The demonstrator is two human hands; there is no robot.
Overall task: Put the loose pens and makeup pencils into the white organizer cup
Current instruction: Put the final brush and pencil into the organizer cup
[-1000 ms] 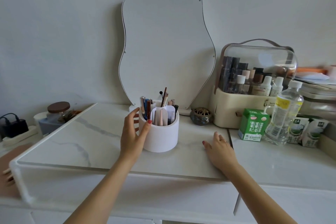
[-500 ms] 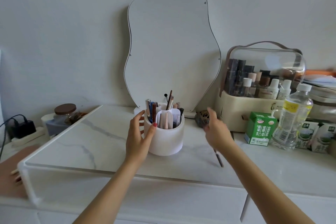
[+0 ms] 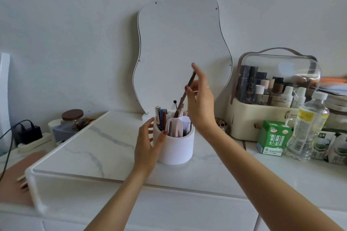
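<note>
- I note a black charger [image 3: 29,133] plugged in at the far left, cable trailing off the edge, with a brown-lidded glass jar [image 3: 72,119] just right of it.
- My left hand [image 3: 149,145] grips the left wall of the white organizer cup [image 3: 175,149], thumb on the near side and fingers curled round the far side. The cup stands upright on the marble-pattern top [image 3: 90,148], near its back edge.
- Pens [image 3: 161,116] stand upright in the cup's left compartment; a pale divider insert [image 3: 175,127] fills the front.
- My right hand [image 3: 201,99] is raised above the cup and pinches a dark makeup pencil [image 3: 185,95] between thumb and fingers. The pencil tilts, upper end to the right, lower end down among the items at the cup's back. I cannot tell which compartment it enters.
- A wavy-edged mirror [image 3: 180,43] leans against the wall behind the cup.
- To the right sits a cream cosmetics case [image 3: 262,122] with a clear domed lid; its lettering begins "Ser", the rest hidden.
- A green carton [image 3: 273,138] bears Chinese characters, too small for me to read reliably. Beside it stands a clear bottle [image 3: 308,127] with a yellow label, text illegible.
</note>
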